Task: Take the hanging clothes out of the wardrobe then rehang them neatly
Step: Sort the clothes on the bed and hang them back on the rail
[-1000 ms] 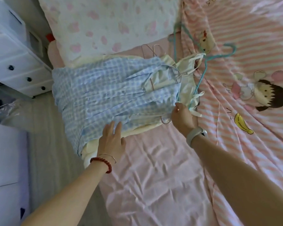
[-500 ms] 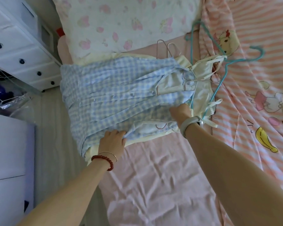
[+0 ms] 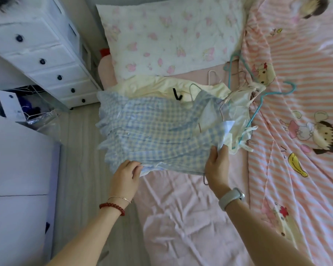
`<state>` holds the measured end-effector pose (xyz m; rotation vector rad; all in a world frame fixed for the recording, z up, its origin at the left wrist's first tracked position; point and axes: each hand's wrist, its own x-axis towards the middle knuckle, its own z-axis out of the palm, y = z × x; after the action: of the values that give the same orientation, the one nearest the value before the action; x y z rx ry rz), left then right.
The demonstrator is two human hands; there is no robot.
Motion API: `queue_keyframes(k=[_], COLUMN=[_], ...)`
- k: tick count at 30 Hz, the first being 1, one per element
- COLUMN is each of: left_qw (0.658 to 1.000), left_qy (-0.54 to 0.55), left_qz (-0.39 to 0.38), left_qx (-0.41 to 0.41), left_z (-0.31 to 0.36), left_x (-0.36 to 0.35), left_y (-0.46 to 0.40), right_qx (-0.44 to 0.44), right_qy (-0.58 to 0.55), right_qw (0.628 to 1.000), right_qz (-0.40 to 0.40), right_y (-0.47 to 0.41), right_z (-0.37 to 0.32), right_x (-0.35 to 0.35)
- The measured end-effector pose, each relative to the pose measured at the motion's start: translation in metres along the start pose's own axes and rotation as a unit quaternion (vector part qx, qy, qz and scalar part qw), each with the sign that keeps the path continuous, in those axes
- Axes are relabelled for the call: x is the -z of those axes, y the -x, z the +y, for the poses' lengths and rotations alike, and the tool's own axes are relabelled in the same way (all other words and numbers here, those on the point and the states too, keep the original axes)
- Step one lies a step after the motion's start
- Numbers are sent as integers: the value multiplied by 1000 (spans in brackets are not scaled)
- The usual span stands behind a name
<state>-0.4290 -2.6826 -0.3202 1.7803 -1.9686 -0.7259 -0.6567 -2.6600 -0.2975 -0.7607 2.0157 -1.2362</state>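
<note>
Fingers of both hands (image 3: 126, 172) (image 3: 217, 166) pinch the checked dress's (image 3: 152, 129) near edge.

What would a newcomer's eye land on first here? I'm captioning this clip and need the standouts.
First, the blue checked dress at the centre, lifted off the pink bed sheet with the left hand gripping its near edge and the right hand gripping near its top. Next, the teal hanger lying among pale garments just right of it, and the pink striped cartoon blanket filling the right side.
</note>
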Motion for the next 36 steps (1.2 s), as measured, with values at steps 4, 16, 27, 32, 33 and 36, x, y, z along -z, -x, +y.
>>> queue_keyframes(k=[4,16,27,32,33,36], left_qw=[997,994,961,937,927,884], left_qy=[48,70,75,97,107,90], left_qz=[37,-3,-101,62,101,265], left_qx=[40,89,245,330,344,374], left_z=[4,-40,-100,-130,-136,-144], left_x=[39,124,136,168,175,212], left_y=[54,276,538,606,617,641], right_qx=[68,228,452,519,517,516], right_qy=[32,206,386,344,335,305], right_qw=[997,923,701,646,631,607], right_qz=[-33,-233,-394,-442,-472,-521], right_y=[52,262,450,519,536,585], right_z=[-27,-42,39,24,18,-8], right_x=[7,51,91,31,19,-14])
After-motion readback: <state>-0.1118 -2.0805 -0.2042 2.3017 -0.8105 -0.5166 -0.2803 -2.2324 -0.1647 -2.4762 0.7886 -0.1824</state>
